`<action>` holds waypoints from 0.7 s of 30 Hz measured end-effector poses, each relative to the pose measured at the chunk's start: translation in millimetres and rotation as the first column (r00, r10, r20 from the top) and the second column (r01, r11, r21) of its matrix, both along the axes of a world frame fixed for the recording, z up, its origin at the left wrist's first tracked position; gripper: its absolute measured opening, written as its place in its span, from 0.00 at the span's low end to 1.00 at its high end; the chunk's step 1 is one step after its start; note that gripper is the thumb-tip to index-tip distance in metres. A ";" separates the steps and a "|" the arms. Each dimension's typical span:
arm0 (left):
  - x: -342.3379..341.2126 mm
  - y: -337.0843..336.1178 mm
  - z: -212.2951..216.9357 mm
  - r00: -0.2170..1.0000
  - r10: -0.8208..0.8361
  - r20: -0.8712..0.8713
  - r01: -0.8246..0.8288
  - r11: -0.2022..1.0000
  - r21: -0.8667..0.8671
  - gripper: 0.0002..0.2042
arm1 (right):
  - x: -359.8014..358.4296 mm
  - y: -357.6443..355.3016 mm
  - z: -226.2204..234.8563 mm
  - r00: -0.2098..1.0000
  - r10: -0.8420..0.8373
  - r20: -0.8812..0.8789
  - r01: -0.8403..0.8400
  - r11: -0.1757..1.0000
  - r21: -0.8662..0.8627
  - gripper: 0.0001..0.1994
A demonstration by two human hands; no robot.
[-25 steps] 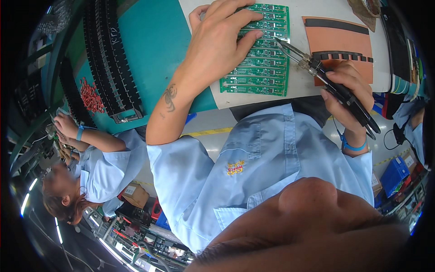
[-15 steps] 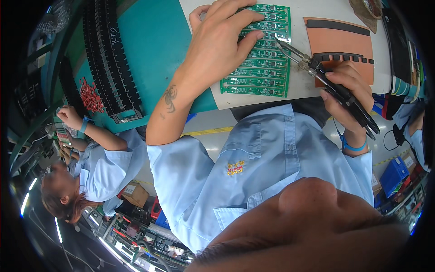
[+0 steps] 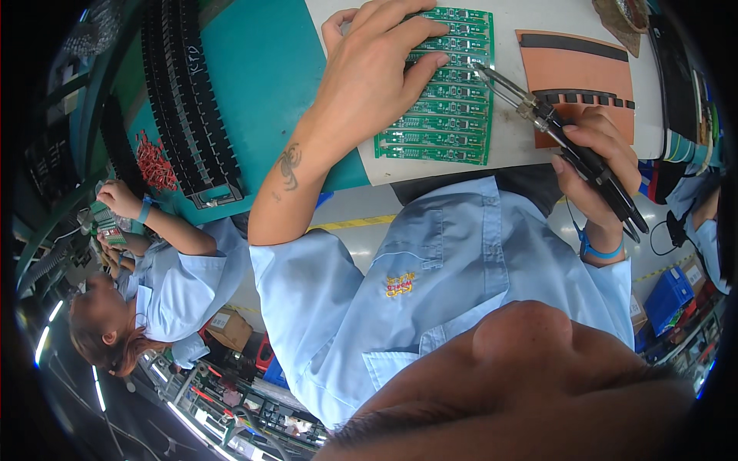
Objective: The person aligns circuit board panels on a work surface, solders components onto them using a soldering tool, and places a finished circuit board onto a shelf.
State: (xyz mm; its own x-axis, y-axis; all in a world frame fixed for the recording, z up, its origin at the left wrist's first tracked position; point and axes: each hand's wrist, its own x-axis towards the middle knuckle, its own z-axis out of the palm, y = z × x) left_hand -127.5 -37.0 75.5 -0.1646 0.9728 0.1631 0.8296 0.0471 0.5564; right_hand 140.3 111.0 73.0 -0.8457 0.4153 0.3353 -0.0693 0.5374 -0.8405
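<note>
- The green circuit panel (image 3: 446, 84) lies on the white table (image 3: 523, 142), its near edge close to the table's front edge; bare white surface runs between the panel and the orange mat (image 3: 576, 73) to its right.
- The left hand (image 3: 369, 73) lies flat and open on the panel, fingers spread across its strips and pressing them down.
- The right hand (image 3: 592, 173) is closed around the black handles of a pair of pliers (image 3: 561, 142), held off the table's front edge (above the lap).
- The pliers' long axis runs on a slant from the lower right up to the left, with the metal tip pointing at the panel's right edge and touching or just beside it.
- Compared with the earlier frames, little differs: both hands keep their places, and the tip sits at much the same spot by the panel.
- To the left, a teal surface (image 3: 261, 69) carries black ribbed trays (image 3: 184, 100); a co-worker (image 3: 181, 284) in light blue sits beyond them, well apart.
</note>
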 end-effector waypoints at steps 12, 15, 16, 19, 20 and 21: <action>1.6 0.7 2.1 1.000 -0.013 -0.014 0.013 1.000 -0.001 0.11 | 14.8 54.9 -1.4 0.647 -0.755 0.111 0.742 0.656 0.140 0.25; -2.1 -2.0 0.8 1.000 -0.018 -0.015 0.018 1.000 -0.006 0.11 | 22.5 38.8 -3.4 0.756 -0.655 -0.006 0.652 0.752 0.101 0.24; -1.1 -2.6 3.1 1.000 -0.026 -0.014 0.026 1.000 -0.006 0.11 | 25.4 32.1 -2.2 0.796 -0.602 -0.066 0.606 0.790 0.090 0.24; -1.8 -6.1 5.8 0.999 -0.038 -0.023 0.038 0.999 -0.014 0.11 | 13.2 19.4 -2.7 0.935 -0.302 -0.183 0.308 0.951 0.000 0.23; -1.2 -5.5 5.2 0.999 -0.040 -0.023 0.040 0.999 -0.016 0.11 | 9.3 16.6 -1.7 0.935 -0.303 -0.183 0.308 0.951 -0.001 0.23; -0.6 -6.4 5.5 0.999 -0.041 -0.024 0.041 0.999 -0.018 0.11 | 6.6 14.1 -0.3 0.967 -0.206 -0.152 0.216 0.975 0.052 0.22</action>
State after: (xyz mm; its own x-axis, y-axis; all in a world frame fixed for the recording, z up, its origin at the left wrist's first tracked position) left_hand -128.1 -43.4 81.0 -0.1205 0.9813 0.1499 0.8444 0.0220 0.5352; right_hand 146.9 125.1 72.7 -0.6813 0.5513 0.4816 -0.0665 0.6086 -0.7907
